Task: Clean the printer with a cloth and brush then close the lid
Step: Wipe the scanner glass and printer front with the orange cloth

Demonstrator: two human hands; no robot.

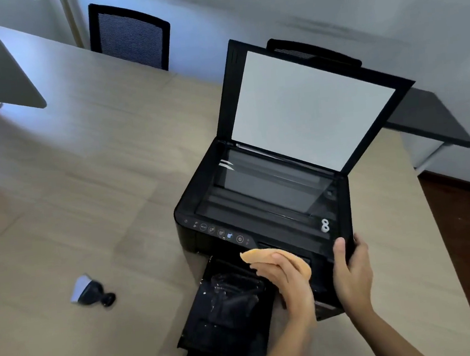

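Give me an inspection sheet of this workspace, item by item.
Surface: light wood-grain table.
Job's things: black printer, scanner lid raised; orange cloth at the printer's front; small black-handled brush lying apart on the table.
Clutter: nothing seen.
Hands: left hand presses the cloth; right hand grips the printer's front right corner.
Cables: nothing seen.
Surroundings: black mesh chair, dark side desk, white wall.

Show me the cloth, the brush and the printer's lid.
cloth point(258, 255): head view, its orange edge above the fingers.
brush point(90, 290): head view, its dark body.
lid point(311, 106): head view, its white underside.
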